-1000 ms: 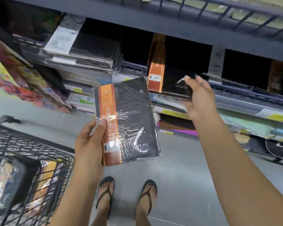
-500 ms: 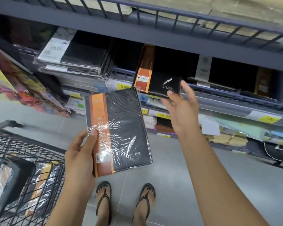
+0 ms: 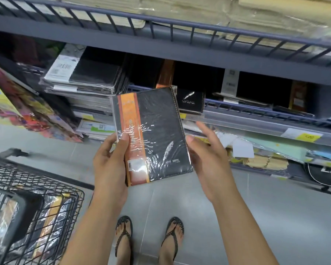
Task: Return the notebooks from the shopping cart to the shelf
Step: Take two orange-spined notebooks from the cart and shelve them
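My left hand [image 3: 111, 159] grips a black notebook with an orange stripe [image 3: 153, 134], wrapped in clear plastic, by its lower left edge. It is held upright in front of the shelf. My right hand [image 3: 208, 159] is open, its thumb at the notebook's right edge, fingers spread. On the middle shelf [image 3: 256, 115] behind it stands a matching black and orange notebook [image 3: 189, 100]. The wire shopping cart [image 3: 36, 188] at lower left holds more wrapped notebooks [image 3: 50, 219].
A stack of dark wrapped books [image 3: 88, 77] lies on the shelf to the left. Colourful books [image 3: 17, 108] lean at far left. An upper shelf with a rail [image 3: 180, 25] overhangs. Yellow price tags [image 3: 308, 137] line the shelf edge. My sandalled feet [image 3: 149, 238] stand on grey tiles.
My right hand came back from the shelved notebook down to the right edge of the held one. My left hand raised the notebook up and to the right, closer to the shelf.
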Motion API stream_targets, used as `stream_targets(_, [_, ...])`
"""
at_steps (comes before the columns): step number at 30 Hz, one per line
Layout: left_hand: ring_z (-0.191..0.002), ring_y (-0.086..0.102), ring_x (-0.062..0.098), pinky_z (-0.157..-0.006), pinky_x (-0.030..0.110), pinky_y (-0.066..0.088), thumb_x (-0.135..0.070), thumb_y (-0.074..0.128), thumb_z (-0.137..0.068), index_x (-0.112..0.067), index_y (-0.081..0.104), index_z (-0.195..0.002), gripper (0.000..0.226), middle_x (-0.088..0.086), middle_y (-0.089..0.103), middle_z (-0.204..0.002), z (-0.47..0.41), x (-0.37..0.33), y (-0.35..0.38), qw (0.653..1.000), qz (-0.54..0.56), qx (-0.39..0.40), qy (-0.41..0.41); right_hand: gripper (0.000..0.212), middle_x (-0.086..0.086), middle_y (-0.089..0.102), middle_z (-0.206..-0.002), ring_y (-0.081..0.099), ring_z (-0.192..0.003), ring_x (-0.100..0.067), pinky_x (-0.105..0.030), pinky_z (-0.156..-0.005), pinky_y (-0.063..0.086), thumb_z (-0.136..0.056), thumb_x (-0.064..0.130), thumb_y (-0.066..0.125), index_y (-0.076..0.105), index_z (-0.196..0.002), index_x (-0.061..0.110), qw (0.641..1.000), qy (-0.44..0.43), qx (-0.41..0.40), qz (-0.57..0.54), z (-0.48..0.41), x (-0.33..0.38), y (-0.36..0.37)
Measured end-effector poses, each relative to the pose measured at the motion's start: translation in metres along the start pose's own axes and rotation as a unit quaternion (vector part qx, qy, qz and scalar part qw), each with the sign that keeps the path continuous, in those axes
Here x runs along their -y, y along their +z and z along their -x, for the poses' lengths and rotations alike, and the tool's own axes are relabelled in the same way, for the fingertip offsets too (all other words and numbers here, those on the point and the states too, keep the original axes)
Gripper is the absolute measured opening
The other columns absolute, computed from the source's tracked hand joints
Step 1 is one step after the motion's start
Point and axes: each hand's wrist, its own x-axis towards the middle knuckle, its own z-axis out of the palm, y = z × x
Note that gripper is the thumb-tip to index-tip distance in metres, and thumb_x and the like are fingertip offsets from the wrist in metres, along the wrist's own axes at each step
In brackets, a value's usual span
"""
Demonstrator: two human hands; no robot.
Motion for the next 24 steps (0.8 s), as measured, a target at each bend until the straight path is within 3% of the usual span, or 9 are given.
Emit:
stream_targets(4, [-0.065, 0.067, 0.011, -0.068, 0.035, 0.057, -0.022, 0.065, -0.091, -0.013, 0.059, -0.113, 0.025, -0.004, 0.072, -0.077, -0.001, -0.001, 0.015, 0.999, 0.023, 0.000, -0.023, 0.051, -0.007, 0.074, -0.105, 0.070, -0.097, -0.021, -0.031, -0.082, 0.056, -0.089, 0.000, 0.061, 0.053, -0.130, 0.028, 0.998, -0.036, 0.044, 0.015, 0.017, -0.008, -0.003])
stream_targets(8, [-0.069, 0.069, 0.012, -0.055, 0.032, 0.057, -0.028, 0.064, -0.091, -0.011, 0.058, -0.124, 0.037, -0.005, 0.073, -0.081, 0.009, 0.001, 0.017, 0.999, 0.015, 0.009, -0.029, 0.052, -0.011, 0.073, -0.107, 0.070, -0.090, -0.020, -0.029, -0.076, 0.055, -0.087, -0.008, 0.058, 0.057, -0.127, 0.023, 0.998, -0.043, 0.020, -0.032, 0.023, -0.009, -0.009])
stream_targets(10, [-0.080, 0.069, 0.011, -0.066, 0.032, 0.059, -0.028, 0.064, -0.090, -0.014, 0.058, -0.128, 0.041, -0.006, 0.074, -0.091, 0.016, 0.002, 0.019, 0.999, 0.019, 0.023, -0.025, 0.052, -0.011, 0.073, -0.105, 0.069, -0.087, -0.020, -0.029, -0.074, 0.056, -0.083, -0.007, 0.061, 0.059, -0.125, 0.024, 0.997, -0.038, 0.002, -0.066, 0.026, -0.007, -0.014])
stream_targets(12, [-0.087, 0.070, 0.008, -0.074, 0.025, 0.056, -0.024, 0.066, -0.087, -0.018, 0.060, -0.126, 0.040, -0.006, 0.075, -0.092, 0.020, 0.003, 0.024, 0.999, 0.019, 0.038, -0.016, 0.054, -0.010, 0.073, -0.106, 0.069, -0.085, -0.019, -0.028, -0.072, 0.056, -0.076, -0.001, 0.066, 0.061, -0.124, 0.024, 0.994, -0.037, -0.019, -0.099, 0.029, -0.004, -0.019])
stream_targets(16, [-0.088, 0.070, 0.019, -0.086, 0.040, 0.056, -0.011, 0.066, -0.088, -0.014, 0.066, -0.109, 0.021, 0.009, 0.074, -0.098, 0.016, -0.002, 0.034, 0.999, -0.008, 0.034, -0.018, 0.045, -0.010, 0.074, -0.106, 0.071, -0.092, -0.023, -0.031, -0.074, 0.058, -0.081, -0.005, 0.063, 0.062, -0.121, 0.017, 0.990, -0.040, -0.059, -0.125, 0.020, -0.002, -0.016])
stream_targets(19, [-0.096, 0.069, 0.022, -0.088, 0.033, 0.055, -0.004, 0.065, -0.088, -0.007, 0.067, -0.106, 0.019, 0.011, 0.072, -0.103, 0.006, -0.003, 0.038, 0.998, -0.029, 0.047, 0.009, 0.038, -0.012, 0.073, -0.109, 0.067, -0.106, -0.033, -0.046, -0.091, 0.055, -0.085, -0.002, 0.065, 0.062, -0.120, 0.013, 0.988, -0.047, -0.090, -0.117, 0.003, -0.001, -0.006])
stream_targets(22, [-0.095, 0.069, 0.006, -0.082, 0.016, 0.050, -0.008, 0.072, -0.083, -0.021, 0.071, -0.099, 0.021, -0.006, 0.076, -0.097, -0.003, -0.006, 0.040, 0.986, -0.098, 0.106, 0.083, 0.042, -0.007, 0.073, -0.111, 0.066, -0.110, -0.024, -0.040, -0.097, 0.051, -0.082, 0.004, 0.070, 0.062, -0.122, 0.014, 0.990, -0.091, -0.070, -0.083, -0.011, 0.001, 0.000])
stream_targets(24, [-0.104, 0.064, 0.006, -0.087, 0.019, 0.046, -0.015, 0.077, -0.079, -0.024, 0.069, -0.107, 0.030, -0.007, 0.073, -0.107, -0.010, -0.005, 0.040, 0.958, -0.210, 0.142, 0.136, 0.049, -0.002, 0.072, -0.113, 0.066, -0.109, -0.019, -0.038, -0.094, 0.051, -0.078, 0.009, 0.072, 0.061, -0.125, 0.019, 0.990, -0.131, -0.048, 0.004, -0.017, 0.001, 0.000])
